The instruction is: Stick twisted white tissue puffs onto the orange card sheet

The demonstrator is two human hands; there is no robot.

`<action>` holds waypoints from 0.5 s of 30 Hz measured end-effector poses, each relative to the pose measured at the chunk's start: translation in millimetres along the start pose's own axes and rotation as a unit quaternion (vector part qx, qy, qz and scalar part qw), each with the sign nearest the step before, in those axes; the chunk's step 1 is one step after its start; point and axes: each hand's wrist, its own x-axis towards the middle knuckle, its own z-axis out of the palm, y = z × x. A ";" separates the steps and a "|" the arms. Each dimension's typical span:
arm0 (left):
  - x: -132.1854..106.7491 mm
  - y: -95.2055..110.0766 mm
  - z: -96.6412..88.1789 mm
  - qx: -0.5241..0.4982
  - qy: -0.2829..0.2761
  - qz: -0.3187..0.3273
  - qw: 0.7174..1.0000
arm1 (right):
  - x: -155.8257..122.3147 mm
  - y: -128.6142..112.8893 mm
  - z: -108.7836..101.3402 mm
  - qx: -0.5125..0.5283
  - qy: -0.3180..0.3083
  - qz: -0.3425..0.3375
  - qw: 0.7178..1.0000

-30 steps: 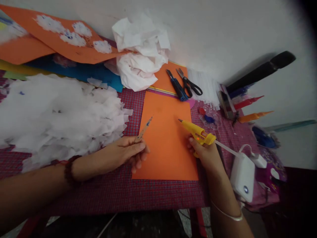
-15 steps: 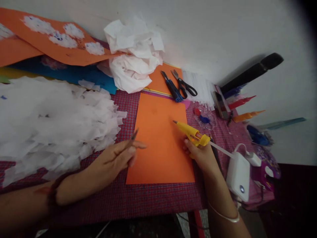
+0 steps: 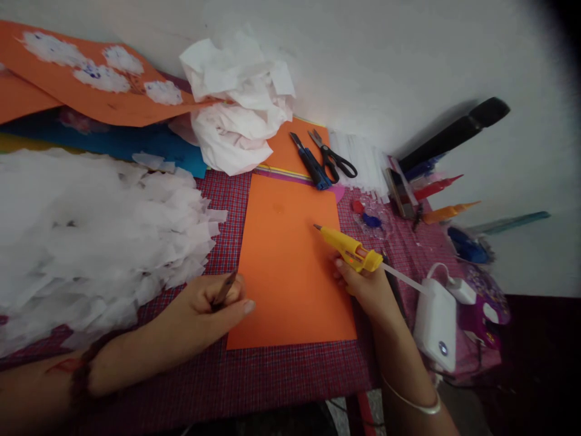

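Observation:
My left hand (image 3: 206, 309) is closed round a thin pen (image 3: 224, 289) and rests on the checked cloth at the left edge of an orange paper sheet (image 3: 288, 260). My right hand (image 3: 363, 284) grips a yellow glue gun (image 3: 347, 247) over the sheet's right edge, nozzle pointing up and left, with a white glue stick (image 3: 402, 277) trailing from its back. A large heap of white paper shreds (image 3: 91, 230) lies just left of my left hand.
Crumpled white paper (image 3: 238, 109), a blue cutter (image 3: 306, 162) and black scissors (image 3: 333, 158) lie beyond the sheet. A white power adapter (image 3: 436, 324), coloured glue tubes (image 3: 436, 184) and a black stapler-like tool (image 3: 454, 133) crowd the right side. Orange card with white tufts (image 3: 95, 79) lies at far left.
My left hand drew back toward me and curled round the pen, which had pointed up over the sheet. The glue gun hand stayed almost in place while the view shifted slightly.

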 end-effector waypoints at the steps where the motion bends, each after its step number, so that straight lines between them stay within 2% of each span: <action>1: 0.0 -0.9 0.1 0.002 -0.001 0.004 1.000 | 0.1 0.9 0.1 -0.003 -0.001 -0.001 1.000; 6: 0.5 -2.3 -0.2 0.027 -0.009 0.023 0.999 | -0.9 3.7 0.3 -0.028 0.005 -0.015 0.999; 15: 0.1 -1.2 -1.2 0.037 -0.044 0.010 0.998 | -1.8 1.7 -0.3 -0.037 0.004 -0.015 0.999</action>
